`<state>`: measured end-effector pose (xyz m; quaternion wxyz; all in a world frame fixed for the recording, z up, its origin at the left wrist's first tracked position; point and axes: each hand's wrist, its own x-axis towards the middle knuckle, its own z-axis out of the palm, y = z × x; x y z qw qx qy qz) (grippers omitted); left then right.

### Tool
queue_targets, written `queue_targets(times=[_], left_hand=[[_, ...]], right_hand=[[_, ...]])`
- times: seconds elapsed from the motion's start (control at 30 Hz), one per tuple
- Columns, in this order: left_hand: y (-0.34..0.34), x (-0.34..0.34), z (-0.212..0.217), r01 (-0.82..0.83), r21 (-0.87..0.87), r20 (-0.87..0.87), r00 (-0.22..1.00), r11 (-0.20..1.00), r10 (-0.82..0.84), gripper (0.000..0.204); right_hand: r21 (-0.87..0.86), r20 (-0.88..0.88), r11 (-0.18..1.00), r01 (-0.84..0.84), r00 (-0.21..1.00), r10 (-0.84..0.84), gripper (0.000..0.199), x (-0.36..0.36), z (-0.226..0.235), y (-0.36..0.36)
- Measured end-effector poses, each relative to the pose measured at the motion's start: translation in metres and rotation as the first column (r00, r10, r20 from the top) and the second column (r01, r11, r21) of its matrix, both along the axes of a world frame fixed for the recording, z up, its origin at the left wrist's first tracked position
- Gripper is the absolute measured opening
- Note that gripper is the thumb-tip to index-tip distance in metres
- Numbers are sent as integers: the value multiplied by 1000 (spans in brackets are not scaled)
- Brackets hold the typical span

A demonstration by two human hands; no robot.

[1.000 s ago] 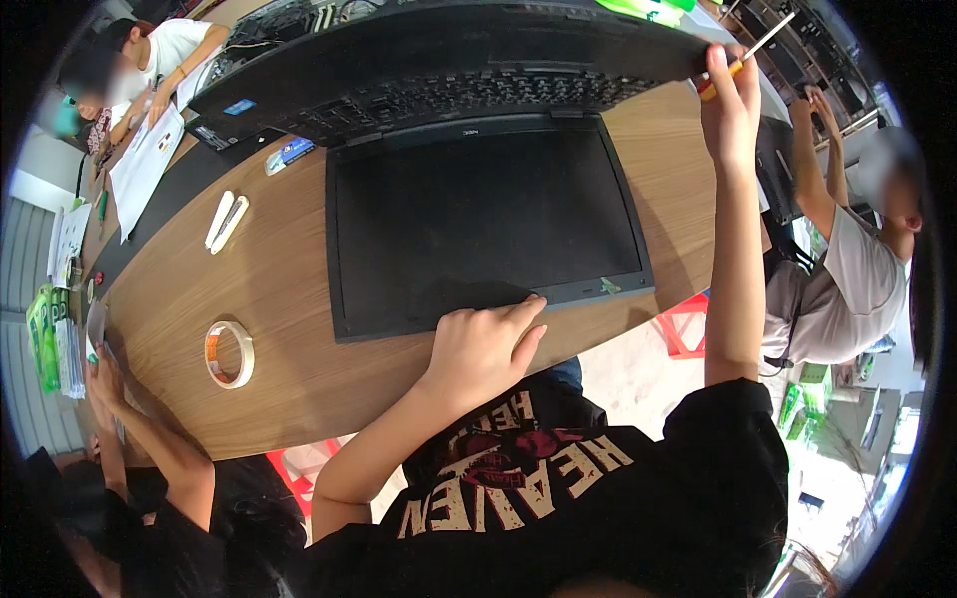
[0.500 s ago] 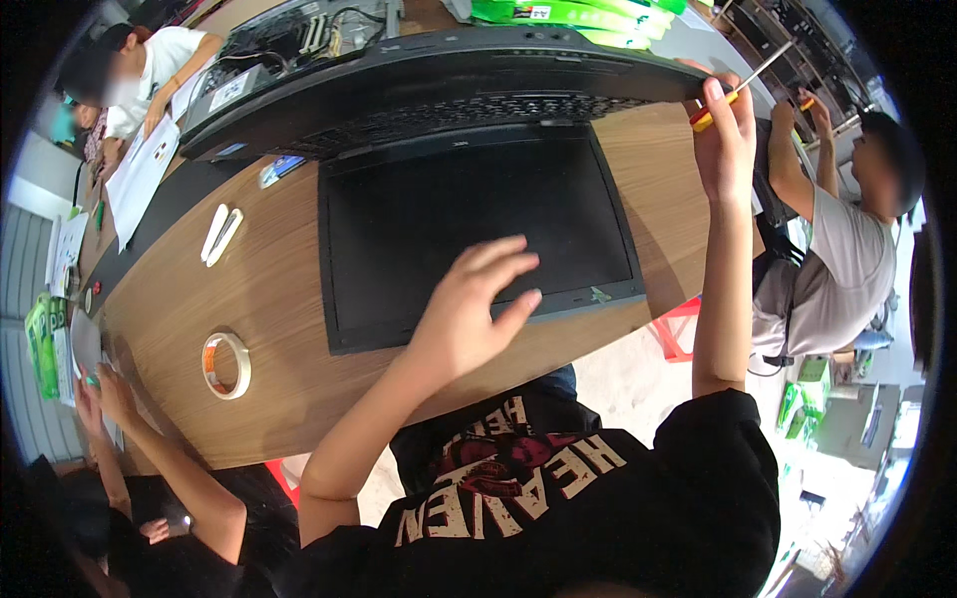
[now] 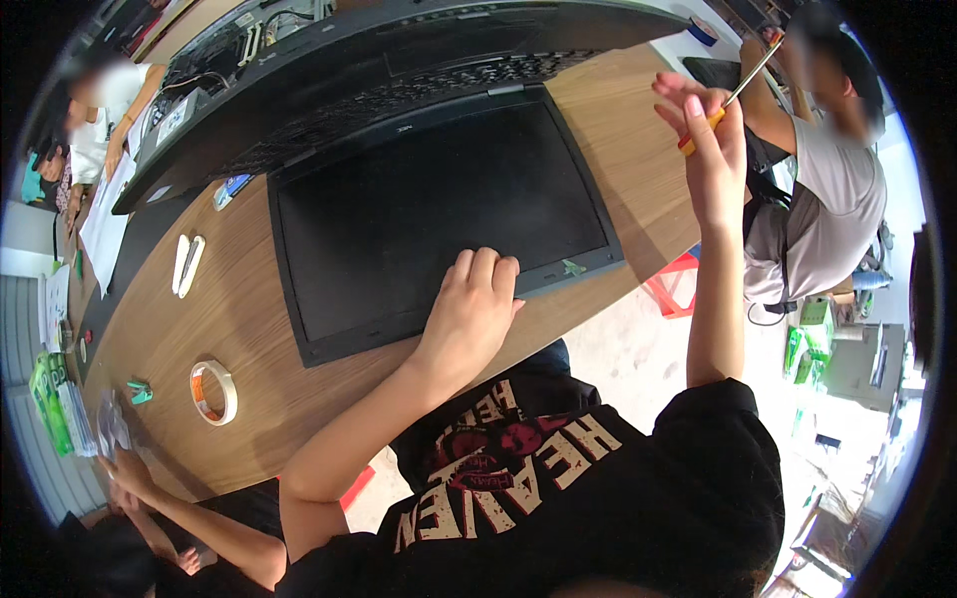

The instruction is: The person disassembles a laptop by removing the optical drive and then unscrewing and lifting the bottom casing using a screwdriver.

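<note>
Left hand (image 3: 471, 317) — knuckles-up at screen (image 3: 419, 204)

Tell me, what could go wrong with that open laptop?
The raised keyboard half might flop down, since neither hand seems to hold it. The left hand is at the near edge of the screen, so it could get pinched or press too hard. The screwdriver in the right hand could scratch something if it slips.

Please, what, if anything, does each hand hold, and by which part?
Right hand: screwdriver, by its handle. Left hand: at near edge of the laptop; grip unclear.
</note>
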<state>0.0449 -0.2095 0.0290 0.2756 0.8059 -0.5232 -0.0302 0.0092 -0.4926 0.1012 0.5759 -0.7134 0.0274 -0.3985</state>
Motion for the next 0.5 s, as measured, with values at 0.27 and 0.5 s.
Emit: queue_targets(times=[0.27,0.5], left_hand=[[-5,2,0,-20,65,-88,996,998,26,30],[1,-1,-3,-18,-1,-23,1000,1000,18,32]], right_hand=[[114,-377,992,62,926,-14,19,-72,-49,11],[123,-559,989,86,829,-3,22,-120,-72,10]])
